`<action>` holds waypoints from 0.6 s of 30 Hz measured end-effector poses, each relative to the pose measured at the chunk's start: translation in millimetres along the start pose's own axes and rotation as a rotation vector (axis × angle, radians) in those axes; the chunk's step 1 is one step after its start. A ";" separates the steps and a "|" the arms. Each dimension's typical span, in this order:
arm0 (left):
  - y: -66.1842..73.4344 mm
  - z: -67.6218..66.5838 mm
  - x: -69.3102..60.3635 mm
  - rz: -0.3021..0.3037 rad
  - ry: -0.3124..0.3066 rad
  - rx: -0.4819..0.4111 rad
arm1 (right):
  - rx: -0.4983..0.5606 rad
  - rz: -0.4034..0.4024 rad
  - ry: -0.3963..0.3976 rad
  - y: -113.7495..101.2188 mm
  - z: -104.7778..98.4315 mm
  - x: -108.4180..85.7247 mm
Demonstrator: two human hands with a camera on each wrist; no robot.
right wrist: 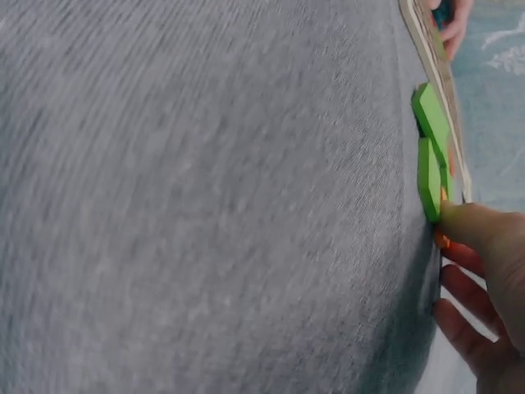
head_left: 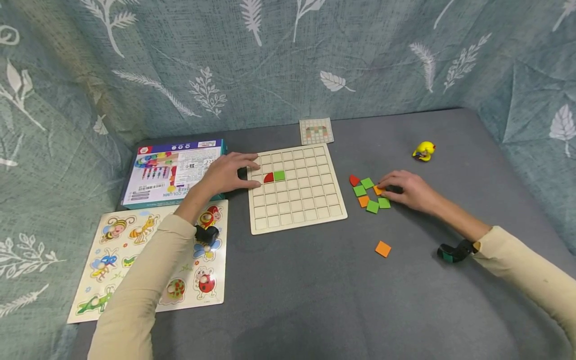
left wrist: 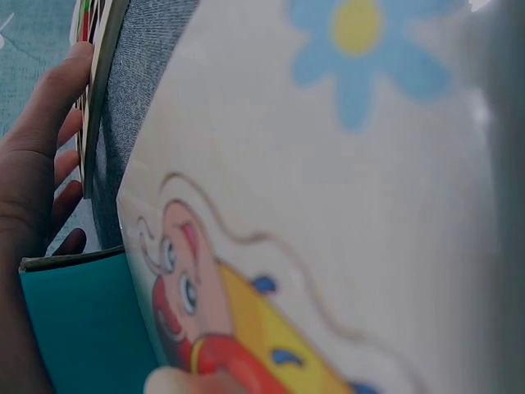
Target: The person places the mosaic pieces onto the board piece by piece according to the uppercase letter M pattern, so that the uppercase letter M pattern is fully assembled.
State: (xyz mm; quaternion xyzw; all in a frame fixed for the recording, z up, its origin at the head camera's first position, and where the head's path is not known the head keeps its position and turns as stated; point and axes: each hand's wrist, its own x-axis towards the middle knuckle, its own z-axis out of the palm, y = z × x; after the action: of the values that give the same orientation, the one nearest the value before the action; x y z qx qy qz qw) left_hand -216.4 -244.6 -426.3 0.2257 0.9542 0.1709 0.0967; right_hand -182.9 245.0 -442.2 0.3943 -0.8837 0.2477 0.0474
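right hand pinches orange tile | green tiles just beside | board beyond

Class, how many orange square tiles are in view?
3: a pinched tile in the right hand, a leftmost tile beside green tiles, and a lone tile nearer the person. The hand may hide more.

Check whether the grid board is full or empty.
Nearly empty: the board holds only a red piece and a green square; its other visible cells are bare.
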 end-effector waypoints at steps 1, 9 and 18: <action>0.0 -0.2 0.3 -0.001 -0.001 0.001 | -0.016 -0.029 0.004 1.3 -0.5 0.2; -0.4 0.1 1.8 0.000 -0.006 0.011 | -0.146 -0.232 0.166 12.0 -10.1 4.7; -1.5 1.4 0.6 -0.007 0.000 0.016 | -0.107 -0.242 0.207 6.8 -16.9 8.1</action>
State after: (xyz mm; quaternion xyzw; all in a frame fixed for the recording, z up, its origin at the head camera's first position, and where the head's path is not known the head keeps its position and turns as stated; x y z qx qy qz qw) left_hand -217.1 -245.2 -428.2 0.2233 0.9562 0.1632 0.0956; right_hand -195.3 251.5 -428.0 0.4670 -0.8323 0.2319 0.1885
